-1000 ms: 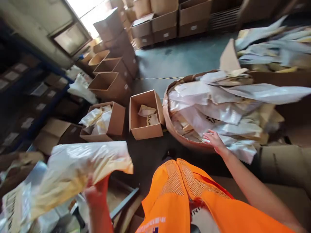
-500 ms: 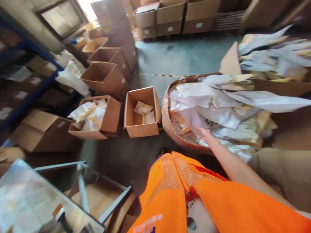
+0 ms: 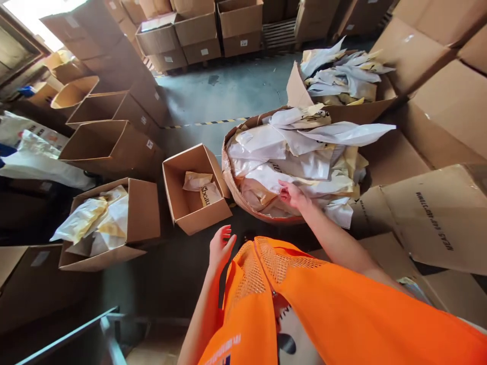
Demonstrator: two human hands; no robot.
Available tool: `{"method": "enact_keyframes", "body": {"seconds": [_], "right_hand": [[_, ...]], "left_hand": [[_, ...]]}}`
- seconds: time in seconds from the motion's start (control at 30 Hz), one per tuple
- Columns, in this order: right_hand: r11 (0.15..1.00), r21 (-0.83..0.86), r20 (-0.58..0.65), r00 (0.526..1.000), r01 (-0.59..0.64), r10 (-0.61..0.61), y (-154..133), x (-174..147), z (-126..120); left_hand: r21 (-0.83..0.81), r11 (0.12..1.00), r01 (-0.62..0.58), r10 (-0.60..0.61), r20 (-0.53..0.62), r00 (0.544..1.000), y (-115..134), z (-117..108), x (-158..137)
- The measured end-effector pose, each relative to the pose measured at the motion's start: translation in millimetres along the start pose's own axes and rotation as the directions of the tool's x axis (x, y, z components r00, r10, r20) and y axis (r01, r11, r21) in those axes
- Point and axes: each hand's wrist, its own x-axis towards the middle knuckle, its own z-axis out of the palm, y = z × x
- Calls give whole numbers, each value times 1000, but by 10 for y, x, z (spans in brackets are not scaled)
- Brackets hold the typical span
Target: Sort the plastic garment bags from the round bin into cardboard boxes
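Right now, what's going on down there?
A person in an orange vest is at a round bin heaped with packets. The right hand is over them, fingers loosely curled; contact is unclear. The left hand is empty, near a box with two packets visible inside. A fuller box stands further left.

- A heap of glossy white and tan-yellow plastic mailing bags (image 3: 315,165), crumpled and overlapping, right of centre in the frame, rising above the rim around it.
- A long white plastic bag (image 3: 353,135) jutting from the heap's upper right.
- A large, rounded brown cardboard bin (image 3: 229,175) around the heap.
- An open brown cardboard box (image 3: 205,219), left of centre, with a pale, black-lettered packet (image 3: 210,195) and a plain beige packet (image 3: 197,181) inside.
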Motion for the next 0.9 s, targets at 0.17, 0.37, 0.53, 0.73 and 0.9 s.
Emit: {"method": "enact_keyframes", "body": {"seconds": [0.17, 0.37, 0.53, 0.73, 0.9], "right_hand": [[939, 307, 188, 958, 153, -217, -299, -862, 122], [845, 442, 55, 931, 301, -361, -379, -1485, 215], [821, 383, -122, 905, 423, -409, -131, -1400, -16], [881, 111, -704, 663, 459, -256, 449, -1427, -410], [780, 493, -356, 907, 387, -225, 608, -1702, -471]], "left_hand": [[8, 940, 341, -311, 431, 847, 314, 628, 304], [-473, 799, 372, -8, 609, 793, 628, 1371, 349], [-665, 587, 462, -34, 550, 835, 542, 1157, 568], [-567, 661, 492, 21, 669, 743, 686, 1232, 558], [-412, 764, 496, -49, 729, 682, 991, 1571, 191]]}}
